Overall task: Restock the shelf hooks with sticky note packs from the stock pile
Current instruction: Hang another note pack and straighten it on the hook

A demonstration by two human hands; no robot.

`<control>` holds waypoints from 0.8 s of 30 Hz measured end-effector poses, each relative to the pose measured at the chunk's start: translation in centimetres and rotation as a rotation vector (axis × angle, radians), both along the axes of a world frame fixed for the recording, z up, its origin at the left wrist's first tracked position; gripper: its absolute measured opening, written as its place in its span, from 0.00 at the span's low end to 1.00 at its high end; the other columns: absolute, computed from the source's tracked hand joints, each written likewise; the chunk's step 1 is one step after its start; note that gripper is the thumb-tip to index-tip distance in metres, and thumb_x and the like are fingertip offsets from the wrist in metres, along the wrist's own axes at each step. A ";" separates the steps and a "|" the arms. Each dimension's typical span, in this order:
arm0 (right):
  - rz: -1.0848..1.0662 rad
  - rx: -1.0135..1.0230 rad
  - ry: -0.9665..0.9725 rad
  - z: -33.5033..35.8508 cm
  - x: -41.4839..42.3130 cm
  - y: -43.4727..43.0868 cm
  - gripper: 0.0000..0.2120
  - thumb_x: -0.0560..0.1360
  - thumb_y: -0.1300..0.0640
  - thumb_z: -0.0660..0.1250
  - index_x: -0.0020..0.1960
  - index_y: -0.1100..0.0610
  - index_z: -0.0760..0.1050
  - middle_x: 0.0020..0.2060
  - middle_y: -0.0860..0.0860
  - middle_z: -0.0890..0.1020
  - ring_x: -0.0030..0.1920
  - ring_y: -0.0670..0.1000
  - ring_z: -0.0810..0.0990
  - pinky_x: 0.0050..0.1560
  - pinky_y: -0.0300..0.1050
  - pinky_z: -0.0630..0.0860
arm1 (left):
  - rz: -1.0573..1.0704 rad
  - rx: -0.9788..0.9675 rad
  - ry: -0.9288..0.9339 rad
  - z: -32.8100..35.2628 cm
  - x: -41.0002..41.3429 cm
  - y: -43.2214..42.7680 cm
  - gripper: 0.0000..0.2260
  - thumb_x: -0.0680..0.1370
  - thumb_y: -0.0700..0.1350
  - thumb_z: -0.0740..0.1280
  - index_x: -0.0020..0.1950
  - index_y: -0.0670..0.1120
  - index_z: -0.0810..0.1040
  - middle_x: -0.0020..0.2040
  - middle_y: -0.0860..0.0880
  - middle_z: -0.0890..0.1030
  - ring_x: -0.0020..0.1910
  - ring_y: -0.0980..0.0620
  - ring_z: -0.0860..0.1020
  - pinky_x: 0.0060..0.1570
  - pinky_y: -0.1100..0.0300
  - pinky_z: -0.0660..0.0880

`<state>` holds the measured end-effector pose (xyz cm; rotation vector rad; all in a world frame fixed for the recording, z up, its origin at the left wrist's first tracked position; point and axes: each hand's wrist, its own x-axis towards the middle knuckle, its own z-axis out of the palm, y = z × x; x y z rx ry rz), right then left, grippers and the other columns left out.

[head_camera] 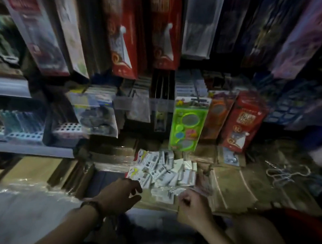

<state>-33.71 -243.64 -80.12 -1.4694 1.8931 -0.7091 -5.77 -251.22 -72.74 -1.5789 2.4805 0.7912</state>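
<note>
A loose pile of small white sticky note packs (163,170) lies on cardboard boxes low in front of me. My left hand (120,193), a dark band on its wrist, hovers at the pile's near left edge with fingers spread and nothing in them. My right hand (191,205) is at the pile's near right edge, fingers curled; the blur hides whether it grips a pack. Above the pile, carded goods hang on shelf hooks, among them a green pack (188,125).
Red boxed packs (240,122) hang right of the green one, and tall red and clear packages (161,28) hang higher up. Pen trays (25,129) fill the shelf at left. Wire hooks (286,175) lie on plastic-wrapped cardboard at right.
</note>
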 end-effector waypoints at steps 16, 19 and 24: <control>0.116 0.233 0.377 -12.2 8.7 -26.2 0.50 0.71 0.38 0.78 0.84 0.51 0.57 0.82 0.56 0.59 0.82 0.62 0.57 0.80 0.61 0.62 | 0.253 0.266 0.037 -11.0 -1.9 -9.4 0.18 0.82 0.62 0.66 0.69 0.58 0.76 0.68 0.52 0.79 0.65 0.48 0.79 0.62 0.53 0.77; 0.189 0.291 0.462 -13.9 8.4 -28.2 0.60 0.68 0.34 0.79 0.86 0.50 0.48 0.85 0.55 0.53 0.84 0.63 0.51 0.83 0.63 0.52 | 0.253 0.289 0.036 -10.8 -1.0 -9.8 0.19 0.80 0.62 0.70 0.69 0.59 0.76 0.66 0.52 0.80 0.64 0.49 0.80 0.64 0.52 0.78; 0.234 0.273 0.637 -14.8 7.8 -29.0 0.61 0.62 0.30 0.81 0.84 0.49 0.55 0.83 0.58 0.60 0.82 0.65 0.55 0.81 0.67 0.53 | 0.273 0.347 0.043 -11.1 -0.5 -10.0 0.19 0.77 0.64 0.70 0.66 0.60 0.76 0.62 0.51 0.82 0.59 0.49 0.82 0.63 0.47 0.80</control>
